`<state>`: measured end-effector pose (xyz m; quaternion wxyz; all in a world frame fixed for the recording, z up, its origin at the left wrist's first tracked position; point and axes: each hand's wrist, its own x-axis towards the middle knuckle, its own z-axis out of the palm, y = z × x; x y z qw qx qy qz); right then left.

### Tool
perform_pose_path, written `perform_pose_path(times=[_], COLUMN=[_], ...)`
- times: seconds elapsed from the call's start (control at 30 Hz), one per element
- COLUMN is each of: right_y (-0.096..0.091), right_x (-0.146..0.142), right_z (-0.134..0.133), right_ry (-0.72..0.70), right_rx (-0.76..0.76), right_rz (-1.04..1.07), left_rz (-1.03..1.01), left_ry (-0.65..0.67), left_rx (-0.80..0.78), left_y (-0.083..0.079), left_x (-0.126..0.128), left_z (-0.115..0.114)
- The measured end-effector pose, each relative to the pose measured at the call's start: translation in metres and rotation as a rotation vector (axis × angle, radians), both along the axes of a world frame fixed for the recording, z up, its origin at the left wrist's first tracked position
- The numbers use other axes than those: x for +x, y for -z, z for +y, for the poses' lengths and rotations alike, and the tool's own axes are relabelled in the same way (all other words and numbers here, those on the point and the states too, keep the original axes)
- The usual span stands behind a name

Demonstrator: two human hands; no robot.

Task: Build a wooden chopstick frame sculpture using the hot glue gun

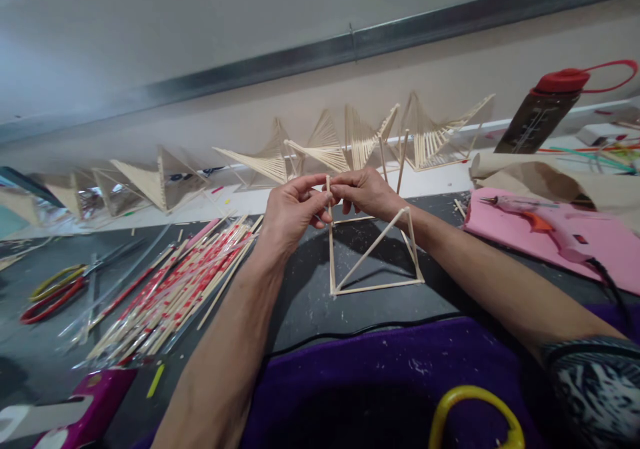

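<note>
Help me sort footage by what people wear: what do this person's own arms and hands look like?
The left hand and right hand are bare, without gloves. A short sleeve with a mottled black-and-whitish pattern and a dark edge shows on the right arm; no sleeve shows on the visible left arm.

Bare, pale, matt wood in the frame (370,252) and the models (430,144). Wood again in the sticks (173,288), under clear, glossy, crinkled plastic wrap (123,349). Smooth plastic at one end of the scissors (76,284), metal at the other. Smooth plastic on the glue gun (555,228); matt on the pink sheet (493,226), foam or paper, hard to tell. Translucent plastic in the bottle (543,119). Rumpled, matt brown paper (505,169). Matt, flecked purple cloth (370,356). Dull metallic sheen along the rail (390,46). Matt, scuffed finish on the table (300,316).
</note>
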<state>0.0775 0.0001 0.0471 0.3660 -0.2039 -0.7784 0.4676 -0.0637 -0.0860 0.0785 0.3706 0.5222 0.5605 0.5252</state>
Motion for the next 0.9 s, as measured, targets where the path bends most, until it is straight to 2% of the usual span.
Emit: perform_pose_path(times=[0.9], right_y=[0.0003], right_x=[-0.0001], right_z=[-0.0010], right_ry=[0.015], right_rx=[-0.011], right_rz=[0.002], left_rz=[-0.022], left_ry=[-0.009], left_rx=[-0.001], left_y=[-0.0015], left_x=[0.0019], left_z=[-0.0006])
